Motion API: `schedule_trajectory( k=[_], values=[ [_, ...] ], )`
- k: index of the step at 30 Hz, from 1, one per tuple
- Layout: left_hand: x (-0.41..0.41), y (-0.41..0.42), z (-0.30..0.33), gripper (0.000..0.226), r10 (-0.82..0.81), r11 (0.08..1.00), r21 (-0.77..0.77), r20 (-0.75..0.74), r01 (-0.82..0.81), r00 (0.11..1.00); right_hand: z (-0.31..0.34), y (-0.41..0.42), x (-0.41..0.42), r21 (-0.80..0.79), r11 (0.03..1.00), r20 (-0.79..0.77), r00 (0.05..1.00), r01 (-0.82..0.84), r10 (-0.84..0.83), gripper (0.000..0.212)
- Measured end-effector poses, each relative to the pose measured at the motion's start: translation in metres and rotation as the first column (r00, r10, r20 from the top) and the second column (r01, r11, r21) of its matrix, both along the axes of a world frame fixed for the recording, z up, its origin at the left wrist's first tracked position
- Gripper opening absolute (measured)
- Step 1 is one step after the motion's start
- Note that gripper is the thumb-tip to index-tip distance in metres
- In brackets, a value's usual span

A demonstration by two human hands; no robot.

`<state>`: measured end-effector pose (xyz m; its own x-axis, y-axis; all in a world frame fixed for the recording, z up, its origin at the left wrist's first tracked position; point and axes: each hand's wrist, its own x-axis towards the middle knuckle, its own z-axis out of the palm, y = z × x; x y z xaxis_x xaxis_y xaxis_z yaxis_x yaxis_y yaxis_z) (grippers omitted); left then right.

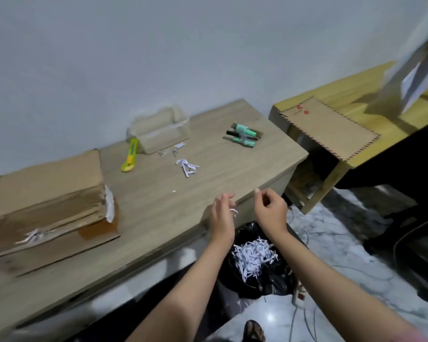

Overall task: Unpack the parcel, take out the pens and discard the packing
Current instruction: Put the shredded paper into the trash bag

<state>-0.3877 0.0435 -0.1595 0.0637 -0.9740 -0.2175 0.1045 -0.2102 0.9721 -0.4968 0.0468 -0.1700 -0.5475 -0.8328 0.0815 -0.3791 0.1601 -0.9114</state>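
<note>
Foot (254, 330): lowest in view, in a sandal on the pale floor (336, 245), just before the bin.
Bin (255, 275): black-lined, on the floor against the desk's front edge, under both hands; shredded paper (253, 255) heaped in it.
Power strip (299, 294): white, lying on the floor right of the bin, cables trailing past it.
Left hand (223, 213): over the desk's front edge, fingers loosely spread and pointing up; a white shred (233, 211) hangs at the fingertips, whether pinched or falling I cannot tell.
Right hand (269, 208): just right of the left, apart from it, fingers curled in with thumb near forefinger; nothing clearly held.
Desk (158, 201): front edge runs diagonally from lower left up to the right corner; middle of the top bare and open.
Box (50, 206): flattened torn cardboard on the desk's left end, overhanging near the front edge.
Scraps (187, 166): a few white shreds mid-desk, more nearer the tray.
Knife (130, 155): yellow cutter, beside the tray's left end.
Pens (244, 135): green-capped bundle near the desk's far right corner, well apart from the hands.
Tray (158, 132): clear plastic, at the back by the wall.
Second table (351, 99): yellow wood, right of the desk across a narrow gap; a brown envelope (329, 129) overhangs its near edge.
</note>
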Motion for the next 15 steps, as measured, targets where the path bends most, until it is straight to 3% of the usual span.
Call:
schedule_trajectory(
  k=[2, 4, 7, 9, 10, 12, 15],
  values=[
    [0.009, -0.013, 0.02, 0.046, -0.106, 0.989, 0.084, -0.169, 0.121, 0.98, 0.018, -0.023, 0.016, -0.032, 0.998, 0.01, 0.999, -0.046, 0.046, 0.027],
    [0.013, -0.016, 0.034, 0.053, -0.24, 0.947, 0.166, -0.21, 0.276, 0.948, 0.034, -0.048, 0.026, -0.062, 0.995, 0.012, 0.997, -0.078, 0.079, 0.024],
    [0.023, -0.022, 0.037, 0.037, -0.208, 0.956, 0.207, -0.031, 0.209, 0.978, 0.05, -0.087, 0.032, -0.102, 0.984, 0.005, 0.989, -0.146, 0.147, 0.017],
    [0.034, -0.033, 0.038, 0.023, -0.045, 0.996, 0.086, 0.07, 0.039, 0.997, 0.052, -0.111, 0.036, -0.111, 0.965, -0.028, 0.971, -0.238, 0.236, 0.007],
    [0.042, -0.043, 0.036, 0.02, 0.035, 0.999, 0.017, 0.205, -0.04, 0.978, 0.048, -0.12, 0.039, -0.093, 0.949, -0.055, 0.953, -0.302, 0.297, 0.011],
    [0.062, -0.064, 0.035, 0.021, 0.195, 0.981, -0.111, 0.548, -0.161, 0.813, 0.037, -0.137, 0.048, -0.002, 0.883, -0.155, 0.873, -0.469, 0.463, 0.04],
    [0.094, -0.096, 0.016, 0.039, 0.343, 0.939, -0.25, 0.713, -0.236, 0.612, 0.013, -0.161, 0.066, 0.159, 0.741, -0.356, 0.662, -0.652, 0.659, 0.092]
  ],
)
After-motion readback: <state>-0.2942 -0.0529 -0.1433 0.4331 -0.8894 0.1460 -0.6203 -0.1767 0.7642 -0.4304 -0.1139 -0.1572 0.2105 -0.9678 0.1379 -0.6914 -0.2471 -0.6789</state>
